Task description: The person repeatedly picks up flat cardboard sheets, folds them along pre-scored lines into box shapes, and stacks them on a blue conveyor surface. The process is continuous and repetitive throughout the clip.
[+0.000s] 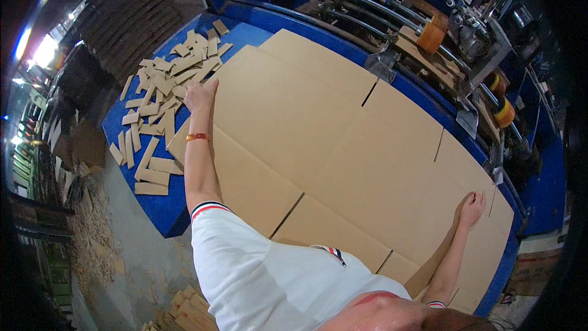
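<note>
A large brown cardboard box blank (343,141), creased and slotted, lies flat across the blue machine table (160,208). At its left edge is my left hand (201,95), closed on the border of the blank with the thumb lying along it. That wrist wears an orange-brown bracelet (197,137). My right hand (471,209) is over the right end of the blank, close to a slot, with its fingers curled together. Whatever those fingers may hold is hidden. Just beside my left hand, many small cardboard offcuts (162,95) lie heaped on the table.
Along the far side runs machinery with metal shafts (380,9) and orange rollers (432,35). Stacked cardboard (122,30) stands at the far left. Scraps (95,239) litter the floor at left, and more cardboard pieces (191,311) lie below the table's near side.
</note>
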A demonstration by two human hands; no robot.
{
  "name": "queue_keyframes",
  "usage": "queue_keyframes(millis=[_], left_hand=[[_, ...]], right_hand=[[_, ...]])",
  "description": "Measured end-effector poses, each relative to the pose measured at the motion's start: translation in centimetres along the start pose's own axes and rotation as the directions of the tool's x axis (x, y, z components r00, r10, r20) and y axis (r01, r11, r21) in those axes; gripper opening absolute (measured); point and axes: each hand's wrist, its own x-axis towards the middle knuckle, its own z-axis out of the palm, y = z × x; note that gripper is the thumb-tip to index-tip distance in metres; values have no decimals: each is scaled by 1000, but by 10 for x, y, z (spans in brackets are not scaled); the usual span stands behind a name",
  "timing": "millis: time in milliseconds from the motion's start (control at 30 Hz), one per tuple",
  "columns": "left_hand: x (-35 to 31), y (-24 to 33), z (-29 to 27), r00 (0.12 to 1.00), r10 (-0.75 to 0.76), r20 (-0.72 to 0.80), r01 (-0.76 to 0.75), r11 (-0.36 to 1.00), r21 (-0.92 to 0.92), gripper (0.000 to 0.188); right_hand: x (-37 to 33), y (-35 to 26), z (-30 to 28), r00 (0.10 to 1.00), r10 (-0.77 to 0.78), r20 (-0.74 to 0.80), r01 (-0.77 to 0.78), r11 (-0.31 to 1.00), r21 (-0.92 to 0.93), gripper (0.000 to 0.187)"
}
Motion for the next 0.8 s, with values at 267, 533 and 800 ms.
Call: queue_keyframes(millis=[267, 533, 800], left_hand=[[5, 1, 7, 999, -29, -26, 29, 999, -19, 63], [-10, -4, 9, 983, 62, -170, -53, 997, 58, 49], [-35, -2, 26, 963, 127, -238, -72, 971, 227, 58]], right_hand=[[0, 39, 17, 992, 120, 27, -122, 987, 108, 29], [0, 42, 17, 984, 166, 71, -176, 972, 159, 34], [-12, 26, 4, 995, 80, 67, -92, 974, 209, 34]])
